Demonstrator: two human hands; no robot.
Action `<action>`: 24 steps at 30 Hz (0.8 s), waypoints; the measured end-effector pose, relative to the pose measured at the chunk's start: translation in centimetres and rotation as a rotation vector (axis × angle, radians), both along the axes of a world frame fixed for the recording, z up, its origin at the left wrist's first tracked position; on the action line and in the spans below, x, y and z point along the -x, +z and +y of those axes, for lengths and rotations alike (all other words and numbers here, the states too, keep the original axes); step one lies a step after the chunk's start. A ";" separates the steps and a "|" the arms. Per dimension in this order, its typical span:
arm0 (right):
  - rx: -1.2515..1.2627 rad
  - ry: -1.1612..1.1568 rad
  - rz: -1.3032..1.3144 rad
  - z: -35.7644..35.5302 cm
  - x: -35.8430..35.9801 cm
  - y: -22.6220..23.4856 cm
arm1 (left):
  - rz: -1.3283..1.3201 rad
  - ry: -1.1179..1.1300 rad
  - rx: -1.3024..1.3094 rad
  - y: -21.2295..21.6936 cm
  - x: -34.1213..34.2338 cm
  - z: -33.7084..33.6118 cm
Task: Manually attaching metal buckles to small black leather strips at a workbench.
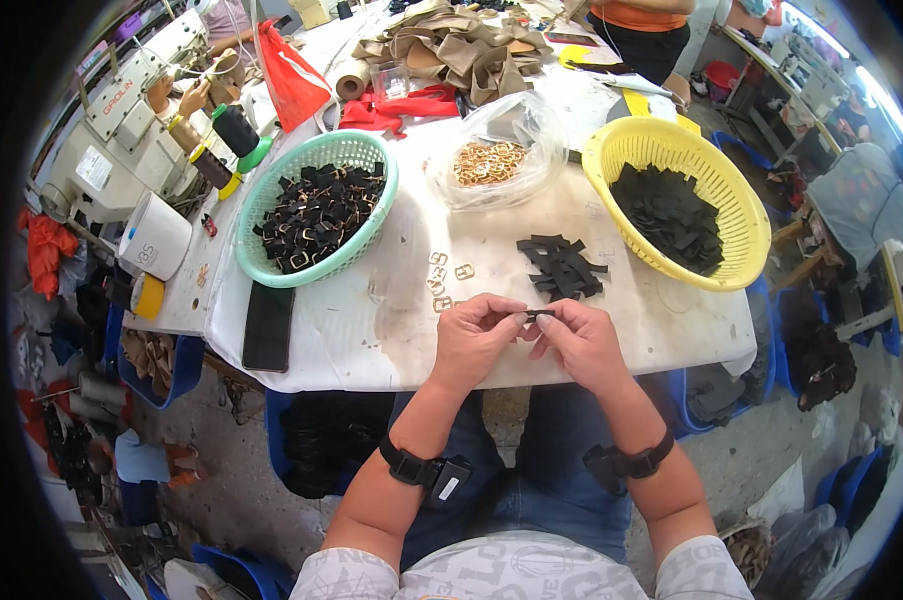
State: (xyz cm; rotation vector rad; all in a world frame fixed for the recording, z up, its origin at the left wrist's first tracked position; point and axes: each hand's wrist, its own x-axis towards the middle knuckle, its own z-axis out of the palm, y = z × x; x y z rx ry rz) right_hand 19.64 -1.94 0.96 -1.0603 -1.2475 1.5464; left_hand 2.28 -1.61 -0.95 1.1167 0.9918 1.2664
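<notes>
Left hand [476,340] and right hand [583,345] pinch a black strip [538,313] near frame centre, presumably for control; loose strips [561,268] and gold buckles [438,274] lie just above, likely for short reach.

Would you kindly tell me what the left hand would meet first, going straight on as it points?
Probably the right hand, facing it closely across the black fabric strip held between them; depth is unclear.
</notes>
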 end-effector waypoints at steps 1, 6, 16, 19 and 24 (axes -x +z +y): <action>0.003 0.000 0.001 0.0 0.0 0.0 | 0.000 0.000 0.001 0.0 0.0 0.0; 0.013 0.010 0.014 -0.1 -0.1 0.4 | 0.010 -0.005 0.000 -0.1 0.1 0.0; 0.026 0.030 0.022 0.1 -0.5 0.1 | -0.003 -0.015 0.027 0.6 0.1 0.0; 0.024 0.024 0.009 0.1 -0.5 0.0 | -0.002 -0.015 0.036 0.7 0.0 0.0; -0.018 0.009 -0.052 0.0 -0.3 -0.3 | -0.002 -0.006 0.042 0.3 0.1 0.1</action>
